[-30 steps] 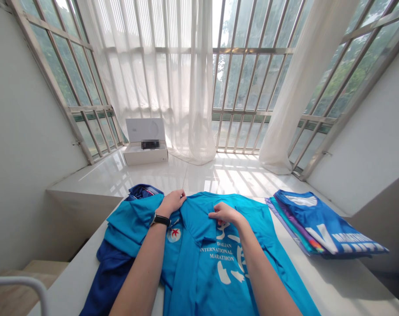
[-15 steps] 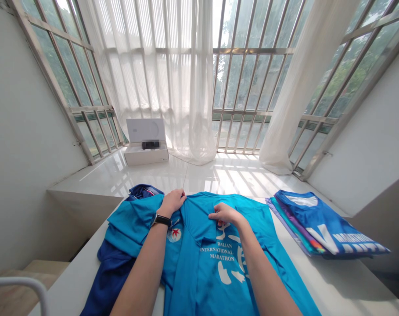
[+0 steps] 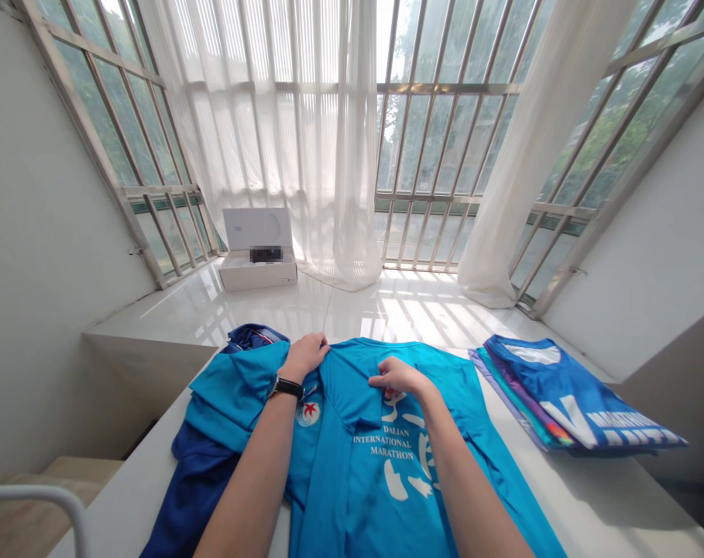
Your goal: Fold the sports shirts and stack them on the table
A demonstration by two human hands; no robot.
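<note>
A bright blue T-shirt [image 3: 380, 496] with white "Dalian International Marathon" lettering lies spread on the white table, its left side folded inward. With a black-strapped watch [image 3: 286, 387] on the wrist, my left hand [image 3: 307, 356] is closed on the fabric at the upper end of the fold, near the collar. My right hand [image 3: 399, 376] pinches the edge of the folded-over sleeve above the lettering. To the left lies another bright blue garment [image 3: 229, 395], bunched over dark blue clothing [image 3: 194, 488]. Fingertips of both hands are partly hidden.
A stack of folded shirts [image 3: 584, 403], blue on top, sits at the table's right. Behind, an opened white box [image 3: 259, 275] stands on the glossy sill [image 3: 352, 310] before sheer curtains [image 3: 355, 155] and barred windows. A white curved rail [image 3: 38, 496] is at lower left.
</note>
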